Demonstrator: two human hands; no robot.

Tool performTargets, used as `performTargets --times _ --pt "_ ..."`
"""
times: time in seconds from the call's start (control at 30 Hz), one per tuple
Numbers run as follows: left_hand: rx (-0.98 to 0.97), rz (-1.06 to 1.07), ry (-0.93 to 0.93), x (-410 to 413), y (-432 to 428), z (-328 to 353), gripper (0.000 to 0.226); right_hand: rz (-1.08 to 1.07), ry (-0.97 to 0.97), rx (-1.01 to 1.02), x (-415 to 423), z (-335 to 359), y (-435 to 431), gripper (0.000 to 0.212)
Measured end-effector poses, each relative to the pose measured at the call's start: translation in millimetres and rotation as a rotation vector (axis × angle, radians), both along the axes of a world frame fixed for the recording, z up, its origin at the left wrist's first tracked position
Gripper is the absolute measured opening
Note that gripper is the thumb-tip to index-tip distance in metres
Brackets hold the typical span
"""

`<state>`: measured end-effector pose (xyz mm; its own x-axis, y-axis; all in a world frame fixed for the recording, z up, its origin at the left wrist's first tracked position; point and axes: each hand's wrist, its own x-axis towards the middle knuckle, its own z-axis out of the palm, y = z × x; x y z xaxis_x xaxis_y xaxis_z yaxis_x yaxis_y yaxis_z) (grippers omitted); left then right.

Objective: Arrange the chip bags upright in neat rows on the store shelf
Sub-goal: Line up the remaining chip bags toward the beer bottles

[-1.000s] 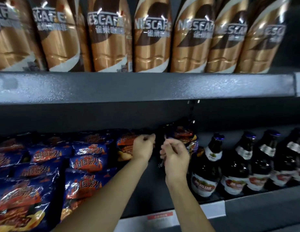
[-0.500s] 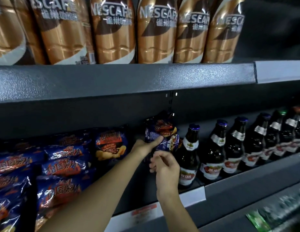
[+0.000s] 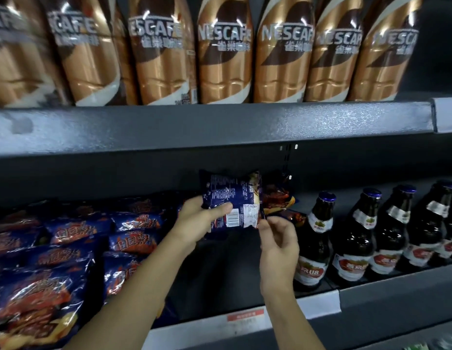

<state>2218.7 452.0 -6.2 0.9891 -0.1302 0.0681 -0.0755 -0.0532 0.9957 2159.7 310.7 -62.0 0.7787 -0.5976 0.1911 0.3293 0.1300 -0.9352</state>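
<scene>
bag: dark blue chip bag, back side facing out, so just tiny print and a white barcode patch. Held up off the shelf, not standing yet.
left hand: wrapped round the bag's left edge, thumb across its back.
right hand: fingers curled, tips pinching the bag's lower right corner.
second bag: just behind the bag.
chip bags: left of the bag, piled up, red Chinese lettering.
beer bottles: right of the bag, nearest label says "U8".
coffee bottles: above the bag, "NESCAFE".
</scene>
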Motion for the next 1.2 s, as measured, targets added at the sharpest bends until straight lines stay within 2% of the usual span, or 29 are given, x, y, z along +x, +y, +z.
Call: performTargets --times 0.07,0.17,0.27,0.43,0.5,0.6,0.67,0.73,0.8,0.87,0.9,1.03,1.13,1.2 --pt "0.029 -0.026 -0.035 -12 17 8 0.025 0.069 0.009 -0.034 4 9 4 0.027" --pt "0.038 -0.026 -0.060 -26 36 12 0.025 0.319 0.049 0.003 9 25 10 0.044" --pt "0.036 -0.017 -0.063 -37 48 13 0.027 0.479 0.034 0.022 13 31 16 0.037" --pt "0.025 0.006 -0.050 -45 62 9 0.030 0.465 0.007 0.064 16 32 27 0.020" --pt "0.033 0.028 -0.054 -47 65 8 0.037 0.463 -0.006 0.056 16 34 28 0.019" --pt "-0.055 0.005 -0.047 -48 71 12 0.047 0.491 -0.024 -0.001 14 40 26 0.022" --pt "-0.060 -0.021 -0.041 -48 72 18 0.041 0.525 -0.014 -0.040 14 41 25 0.026" --pt "-0.028 0.075 -0.091 -48 70 20 0.031 0.479 0.011 -0.102 17 39 25 0.038" --pt "0.049 0.312 -0.183 -47 65 17 0.027 0.337 0.040 -0.176 18 34 26 0.045" --pt "0.205 0.515 -0.293 -47 58 10 0.032 0.313 0.004 -0.188 12 32 31 0.030" --pt "0.256 0.546 -0.338 -48 52 6 0.036 0.384 -0.019 -0.203 9 32 35 0.024" --pt "0.228 0.389 -0.450 -56 27 -3 0.037 0.643 -0.037 -0.289 -1 30 45 0.038" --pt "0.115 0.226 -0.447 -65 27 -2 0.048 0.660 -0.064 -0.186 2 29 35 0.038" --pt "0.016 0.223 -0.439 -68 33 0 0.038 0.605 -0.062 -0.042 6 28 27 0.037"
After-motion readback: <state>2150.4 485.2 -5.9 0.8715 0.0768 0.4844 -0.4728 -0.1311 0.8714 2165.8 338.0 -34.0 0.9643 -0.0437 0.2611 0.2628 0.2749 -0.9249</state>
